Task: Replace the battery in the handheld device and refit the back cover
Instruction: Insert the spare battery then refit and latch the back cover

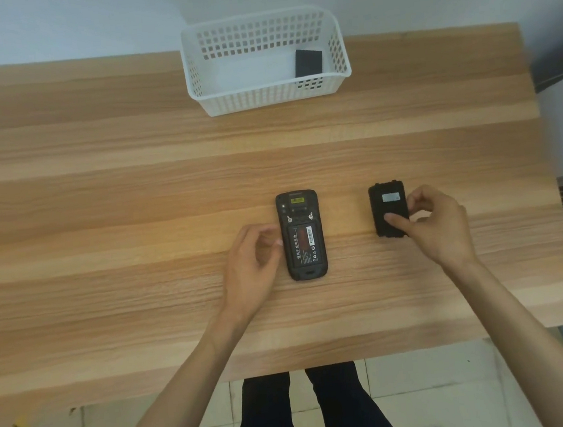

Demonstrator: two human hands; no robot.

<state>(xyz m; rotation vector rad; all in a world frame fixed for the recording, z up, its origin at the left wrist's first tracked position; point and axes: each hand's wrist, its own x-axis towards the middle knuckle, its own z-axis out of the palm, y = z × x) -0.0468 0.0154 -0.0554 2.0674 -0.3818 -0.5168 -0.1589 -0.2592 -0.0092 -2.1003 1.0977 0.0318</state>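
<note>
Wooden worktop (133,193): right hand (435,222) grip pinches back cover (388,210), three o'clock of device (302,235); misaligned tabs could jam. Left hand (251,268) loose, empty.

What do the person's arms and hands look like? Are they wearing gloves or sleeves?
No gloves and no sleeves in view. Both arms are bare right up to the picture's edge. The left hand and the right hand are bare too, with no rings, watch or bracelets that I can see. Lower down, the legs are in dark trousers.
</note>
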